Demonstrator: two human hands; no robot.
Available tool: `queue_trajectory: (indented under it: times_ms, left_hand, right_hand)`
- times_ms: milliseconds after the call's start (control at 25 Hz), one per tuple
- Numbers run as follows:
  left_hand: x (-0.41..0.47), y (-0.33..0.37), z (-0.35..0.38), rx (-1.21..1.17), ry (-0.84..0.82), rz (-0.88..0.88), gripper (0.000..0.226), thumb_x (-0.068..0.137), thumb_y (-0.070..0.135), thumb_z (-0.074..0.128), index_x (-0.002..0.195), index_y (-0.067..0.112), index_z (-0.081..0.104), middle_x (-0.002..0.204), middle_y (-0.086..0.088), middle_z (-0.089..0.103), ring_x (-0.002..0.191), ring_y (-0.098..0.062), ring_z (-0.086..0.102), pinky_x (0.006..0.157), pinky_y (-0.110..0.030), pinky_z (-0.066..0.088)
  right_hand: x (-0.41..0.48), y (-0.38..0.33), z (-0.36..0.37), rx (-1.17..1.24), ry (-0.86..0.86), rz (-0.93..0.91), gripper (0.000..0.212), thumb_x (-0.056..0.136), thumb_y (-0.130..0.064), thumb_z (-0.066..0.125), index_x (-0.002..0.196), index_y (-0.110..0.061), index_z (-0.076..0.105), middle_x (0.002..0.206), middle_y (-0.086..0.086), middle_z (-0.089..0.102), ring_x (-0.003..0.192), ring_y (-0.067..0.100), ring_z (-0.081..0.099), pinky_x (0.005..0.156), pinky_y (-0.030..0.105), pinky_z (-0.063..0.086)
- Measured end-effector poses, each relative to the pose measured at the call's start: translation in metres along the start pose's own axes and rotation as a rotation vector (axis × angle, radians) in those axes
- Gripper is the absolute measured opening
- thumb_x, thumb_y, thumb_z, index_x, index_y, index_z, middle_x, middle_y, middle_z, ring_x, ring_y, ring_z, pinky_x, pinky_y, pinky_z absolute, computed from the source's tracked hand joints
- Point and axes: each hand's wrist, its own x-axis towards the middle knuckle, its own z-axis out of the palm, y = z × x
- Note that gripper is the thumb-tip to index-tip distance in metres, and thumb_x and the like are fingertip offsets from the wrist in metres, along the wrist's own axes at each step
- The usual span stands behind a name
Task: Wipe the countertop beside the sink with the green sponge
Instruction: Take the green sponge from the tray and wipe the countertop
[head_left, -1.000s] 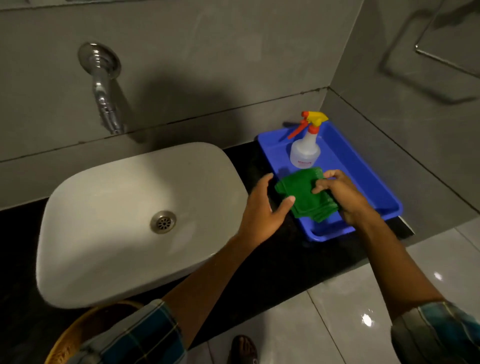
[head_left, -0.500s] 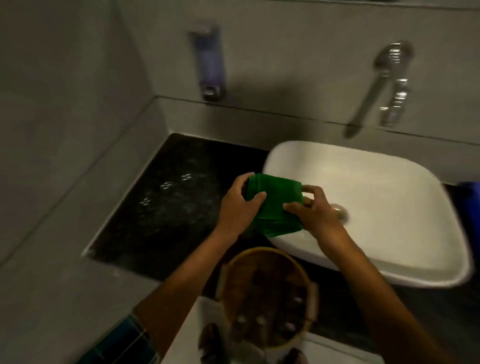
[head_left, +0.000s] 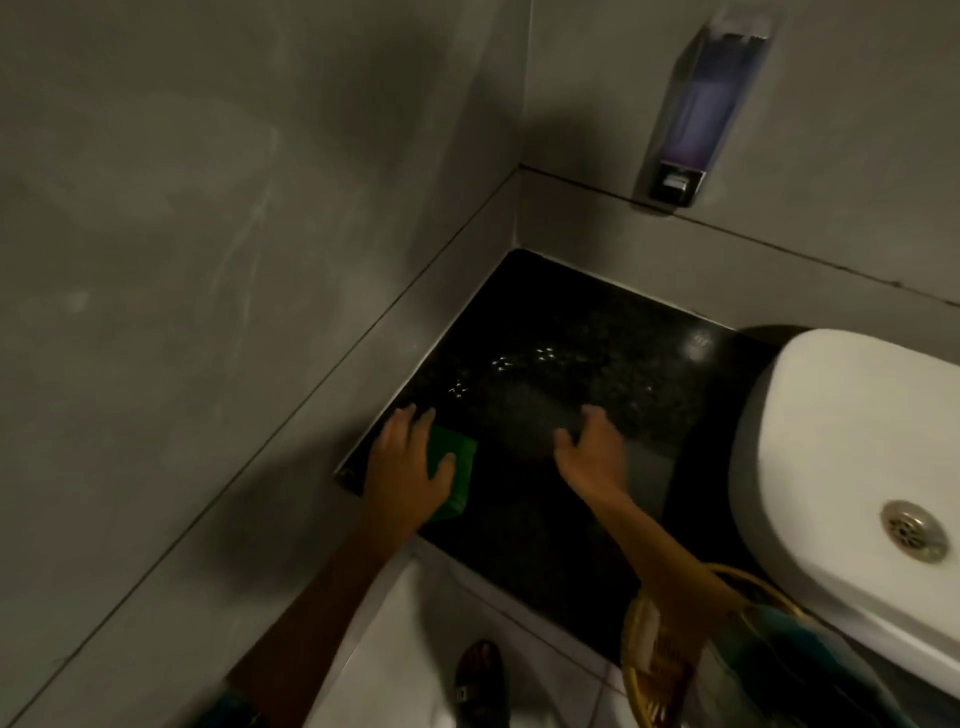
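Note:
The green sponge (head_left: 457, 467) lies flat on the black speckled countertop (head_left: 582, 364), near its front left corner by the side wall. My left hand (head_left: 405, 467) presses down on it with the fingers spread over its top. My right hand (head_left: 592, 447) rests on the bare countertop to the right, fingers apart, holding nothing. Small water drops glint on the stone beyond both hands. The white sink (head_left: 852, 467) sits to the right of the counter.
A soap dispenser (head_left: 691, 104) hangs on the back wall above the counter. Grey tiled walls close the corner at left and back. A wicker basket (head_left: 654, 660) stands on the floor below the sink, beside a sandalled foot (head_left: 480, 675).
The sponge went from the blue tray right of the sink, across the basin in both hands, down onto the left countertop. My right hand has let go of it.

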Motion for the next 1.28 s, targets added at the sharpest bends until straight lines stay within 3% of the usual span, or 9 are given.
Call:
queue_trajectory:
  times_ms: [80, 200, 320, 440, 640, 760, 880, 1080, 1280]
  left_hand:
    - [-0.015, 0.001, 0.033, 0.145, -0.06, -0.027, 0.082, 0.084, 0.061, 0.045, 0.147, 0.011, 0.026, 0.156, -0.022, 0.023, 0.146, -0.038, 0.016, 0.117, -0.052, 0.018]
    - [-0.019, -0.007, 0.063, 0.235, -0.017, -0.027, 0.089, 0.084, 0.067, 0.036, 0.15, 0.011, 0.016, 0.157, -0.023, 0.02, 0.146, -0.038, 0.014, 0.118, -0.055, 0.016]
    - [0.007, -0.014, 0.066, 0.22, 0.007, 0.03, 0.08, 0.088, 0.061, 0.034, 0.15, 0.014, 0.015, 0.158, -0.02, 0.02, 0.146, -0.037, 0.016, 0.116, -0.058, 0.024]
    - [0.054, -0.007, 0.069, 0.21, 0.037, 0.062, 0.077, 0.091, 0.063, 0.027, 0.148, 0.012, 0.024, 0.157, -0.02, 0.024, 0.145, -0.036, 0.019, 0.118, -0.053, 0.022]
    - [0.166, 0.05, 0.095, 0.236, 0.037, 0.095, 0.074, 0.091, 0.057, 0.026, 0.143, 0.006, 0.035, 0.152, -0.027, 0.031, 0.142, -0.041, 0.026, 0.117, -0.055, 0.022]
    - [0.2, 0.106, 0.127, 0.286, -0.048, 0.279, 0.068, 0.093, 0.052, 0.034, 0.147, 0.011, 0.029, 0.155, -0.023, 0.027, 0.146, -0.037, 0.017, 0.12, -0.05, 0.014]
    - [0.177, 0.138, 0.152, 0.328, -0.149, 0.484, 0.067, 0.092, 0.054, 0.032, 0.148, 0.017, 0.026, 0.158, -0.017, 0.024, 0.147, -0.032, 0.014, 0.121, -0.047, 0.013]
    - [0.096, 0.087, 0.127, 0.326, -0.143, 0.544, 0.061, 0.093, 0.053, 0.034, 0.145, 0.021, 0.031, 0.157, -0.011, 0.029, 0.147, -0.029, 0.019, 0.119, -0.048, 0.022]
    - [0.077, -0.008, 0.063, 0.342, -0.076, 0.372, 0.063, 0.093, 0.055, 0.028, 0.143, 0.018, 0.039, 0.155, -0.012, 0.033, 0.146, -0.03, 0.022, 0.117, -0.045, 0.024]
  right_hand:
    - [0.025, 0.033, -0.022, -0.256, 0.175, 0.035, 0.056, 0.092, -0.029, 0.051, 0.14, -0.004, 0.037, 0.146, 0.022, 0.041, 0.138, 0.034, 0.035, 0.114, 0.046, 0.031]
    - [0.045, 0.076, -0.028, -0.444, 0.202, 0.082, 0.065, 0.097, -0.043, 0.037, 0.148, -0.006, 0.026, 0.159, 0.017, 0.023, 0.148, 0.03, 0.015, 0.12, 0.051, 0.016]
    - [0.046, 0.095, -0.014, -0.507, 0.297, 0.027, 0.065, 0.097, -0.046, 0.031, 0.147, -0.006, 0.03, 0.157, 0.017, 0.029, 0.146, 0.03, 0.023, 0.118, 0.053, 0.019]
    - [0.05, 0.1, -0.006, -0.53, 0.379, 0.022, 0.065, 0.093, -0.046, 0.03, 0.142, -0.005, 0.04, 0.151, 0.017, 0.04, 0.142, 0.03, 0.032, 0.115, 0.052, 0.022]
    - [0.056, 0.103, -0.004, -0.558, 0.416, 0.06, 0.067, 0.09, -0.048, 0.03, 0.142, -0.008, 0.041, 0.153, 0.013, 0.039, 0.144, 0.026, 0.031, 0.116, 0.05, 0.02]
    - [0.055, 0.098, -0.006, -0.55, 0.419, 0.058, 0.065, 0.091, -0.046, 0.03, 0.142, -0.008, 0.042, 0.153, 0.013, 0.039, 0.144, 0.026, 0.031, 0.116, 0.049, 0.02]
    - [0.054, 0.097, -0.007, -0.559, 0.424, 0.051, 0.059, 0.094, -0.039, 0.028, 0.141, -0.008, 0.045, 0.151, 0.013, 0.041, 0.142, 0.027, 0.035, 0.114, 0.051, 0.027]
    - [0.051, 0.098, -0.011, -0.559, 0.409, 0.03, 0.057, 0.095, -0.036, 0.024, 0.14, -0.007, 0.045, 0.151, 0.014, 0.042, 0.142, 0.028, 0.035, 0.113, 0.052, 0.028]
    - [0.049, 0.092, -0.012, -0.568, 0.404, 0.05, 0.058, 0.095, -0.036, 0.024, 0.14, -0.007, 0.045, 0.151, 0.014, 0.041, 0.142, 0.028, 0.035, 0.113, 0.052, 0.029]
